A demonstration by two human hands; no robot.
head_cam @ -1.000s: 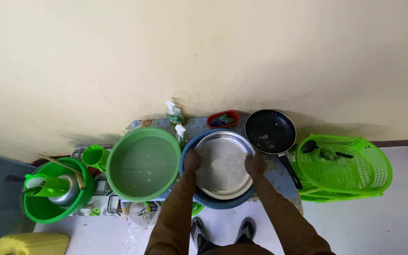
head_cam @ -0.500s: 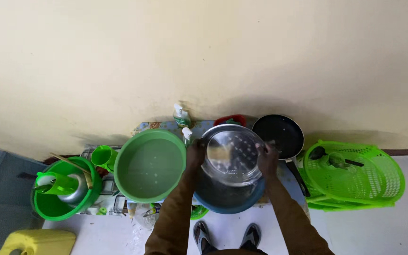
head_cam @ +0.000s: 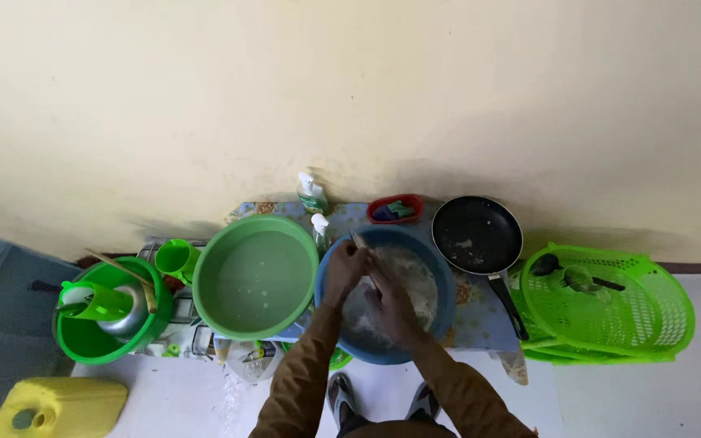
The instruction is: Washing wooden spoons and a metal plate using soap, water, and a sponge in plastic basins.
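Note:
Both my hands are inside a blue basin (head_cam: 441,285) of soapy water. My left hand (head_cam: 342,272) grips a round metal plate (head_cam: 360,243), which is turned on edge so only its thin rim shows above my fingers. My right hand (head_cam: 391,307) is closed against the plate's other side, low over the suds. Most of the plate is hidden behind my hands. My brown sleeves reach up from the bottom of the view.
A green basin (head_cam: 255,277) of water sits to the left, a black frying pan (head_cam: 477,235) to the right. Two soap bottles (head_cam: 312,195), a red sponge dish (head_cam: 395,209), a green basket (head_cam: 610,302) with ladles, a green bucket (head_cam: 107,318) with a kettle, and a yellow jerrycan (head_cam: 58,405) surround them.
The plate lay flat on the blue basin, was lifted and tilted toward the wall, and now stands on edge in the suds. My hands moved closer together.

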